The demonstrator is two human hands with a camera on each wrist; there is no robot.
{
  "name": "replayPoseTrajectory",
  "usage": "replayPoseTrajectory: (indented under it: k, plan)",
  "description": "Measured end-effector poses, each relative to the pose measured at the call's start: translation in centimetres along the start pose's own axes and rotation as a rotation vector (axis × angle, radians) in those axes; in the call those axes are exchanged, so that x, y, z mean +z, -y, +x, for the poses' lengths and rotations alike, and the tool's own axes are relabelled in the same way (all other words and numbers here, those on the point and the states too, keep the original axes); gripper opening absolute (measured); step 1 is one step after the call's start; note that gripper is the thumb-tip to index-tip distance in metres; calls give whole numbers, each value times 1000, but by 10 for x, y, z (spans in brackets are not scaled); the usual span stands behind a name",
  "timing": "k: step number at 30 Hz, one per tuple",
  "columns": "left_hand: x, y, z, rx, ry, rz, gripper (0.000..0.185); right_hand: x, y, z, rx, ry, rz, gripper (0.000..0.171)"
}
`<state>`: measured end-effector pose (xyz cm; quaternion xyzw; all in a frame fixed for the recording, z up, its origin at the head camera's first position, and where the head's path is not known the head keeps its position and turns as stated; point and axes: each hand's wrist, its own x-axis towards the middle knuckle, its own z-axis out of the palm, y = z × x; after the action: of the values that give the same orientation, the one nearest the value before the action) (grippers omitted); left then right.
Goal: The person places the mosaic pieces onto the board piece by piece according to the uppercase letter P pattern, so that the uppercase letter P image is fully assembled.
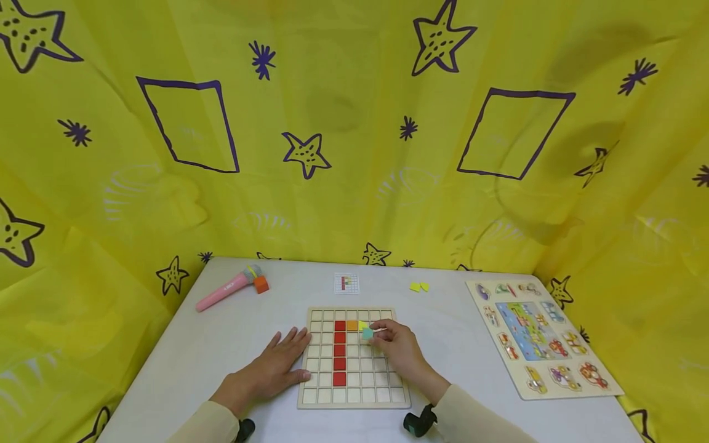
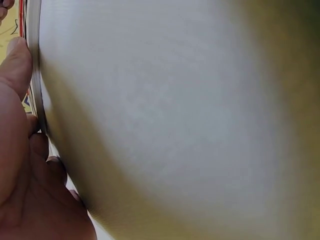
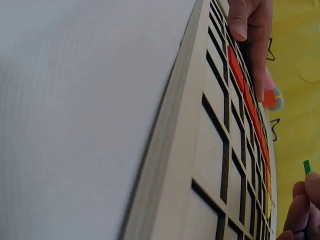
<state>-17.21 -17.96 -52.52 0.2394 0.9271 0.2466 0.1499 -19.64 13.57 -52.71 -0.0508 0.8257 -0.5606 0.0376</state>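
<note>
A wooden grid board (image 1: 354, 400) lies on the white table, holding a column of red tiles (image 1: 340, 351), an orange tile (image 1: 351, 325) and a yellow tile (image 1: 362, 325). My right hand (image 1: 396, 346) pinches a small green tile (image 1: 367, 333) just over the board, right of the yellow one; its edge shows in the right wrist view as the green tile (image 3: 306, 167). My left hand (image 1: 277, 363) lies flat on the table, fingers straight, touching the board's left edge (image 2: 34, 75).
A pink toy hammer (image 1: 227, 289) with an orange block lies at the back left. A small pattern card (image 1: 346, 283) and two yellow tiles (image 1: 418, 287) lie behind the board. A picture peg puzzle (image 1: 540, 335) fills the right side. Yellow cloth surrounds the table.
</note>
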Motion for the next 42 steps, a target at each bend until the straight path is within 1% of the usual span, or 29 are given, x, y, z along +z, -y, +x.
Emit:
replayPoseTrajectory:
  k: [4,8,11,16,25,42]
  plan:
    - [1,1,2,2,1,-3,87,5,-2,-2,-18,20,-3,20]
    - [3,1,3,6,-4,-3,87,12,-3,-4,-52,35,-52,19]
    - [2,1,2,17,-6,-6,87,15,-5,-5,-71,52,-87,19]
    - [0,0,-1,36,-3,-18,86,18,-8,-6,-99,79,-104,20]
    - [1,2,1,5,15,-23,87,21,-9,-6,-120,80,-160,19]
    - [0,3,1,-6,15,-19,89,27,-8,-6,-151,53,-226,19]
